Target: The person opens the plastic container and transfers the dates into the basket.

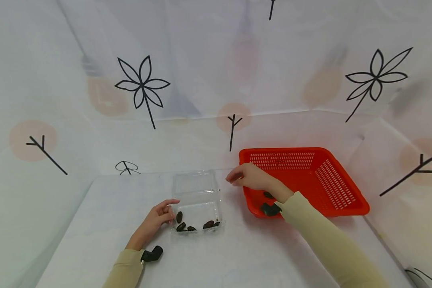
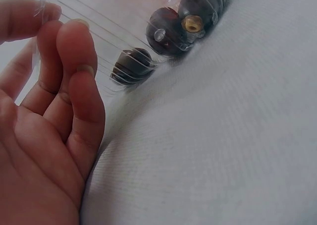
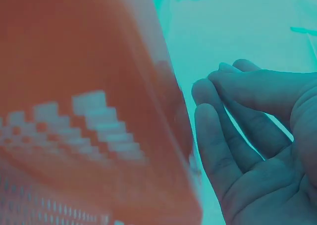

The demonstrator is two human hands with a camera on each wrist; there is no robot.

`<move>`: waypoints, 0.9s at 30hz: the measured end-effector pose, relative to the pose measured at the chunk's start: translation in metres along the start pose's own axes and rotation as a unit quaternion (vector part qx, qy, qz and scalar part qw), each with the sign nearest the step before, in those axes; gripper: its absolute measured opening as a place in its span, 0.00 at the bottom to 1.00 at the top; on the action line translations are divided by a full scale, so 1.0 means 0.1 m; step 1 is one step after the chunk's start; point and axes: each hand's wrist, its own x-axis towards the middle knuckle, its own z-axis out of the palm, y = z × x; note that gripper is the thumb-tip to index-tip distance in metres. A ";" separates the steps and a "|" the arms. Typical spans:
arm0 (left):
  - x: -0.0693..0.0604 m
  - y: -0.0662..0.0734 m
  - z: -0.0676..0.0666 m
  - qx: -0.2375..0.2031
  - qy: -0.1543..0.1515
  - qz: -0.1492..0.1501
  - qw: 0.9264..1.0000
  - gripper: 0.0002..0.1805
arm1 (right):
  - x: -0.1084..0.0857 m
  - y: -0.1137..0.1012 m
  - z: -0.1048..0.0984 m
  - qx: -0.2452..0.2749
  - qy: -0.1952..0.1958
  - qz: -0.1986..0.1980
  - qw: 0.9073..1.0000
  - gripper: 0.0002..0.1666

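- My sleeves (image 1: 320, 236) are pale yellow-green.
- The basket (image 1: 299, 182) on the right is red with rows of holes.
- Left of it, the box (image 1: 201, 209) is see-through, its lumps (image 1: 179, 217) dark brown.
- The far wall (image 1: 187, 140) is white with black flowers (image 1: 142, 85) and peach spots (image 1: 32, 154).

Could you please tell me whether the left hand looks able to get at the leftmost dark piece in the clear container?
Probably yes: the lid is folded back, so the clear container is open on top, and the left hand is close beside the dark piece, apparently with only clear plastic between.
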 end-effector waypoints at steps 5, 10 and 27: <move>0.00 -0.01 0.00 -0.003 0.003 -0.002 1.000 0.27 | 0.14 -0.15 0.20 0.005 -0.048 -0.027 0.998 0.14; 0.00 -0.01 -0.01 -0.001 0.003 -0.006 1.000 0.27 | 0.28 -0.26 0.41 -0.005 -0.092 -0.035 0.995 0.14; 0.00 0.02 0.01 0.003 0.008 -0.019 1.000 0.27 | 0.54 -0.37 0.98 -0.031 -0.266 0.027 0.963 0.14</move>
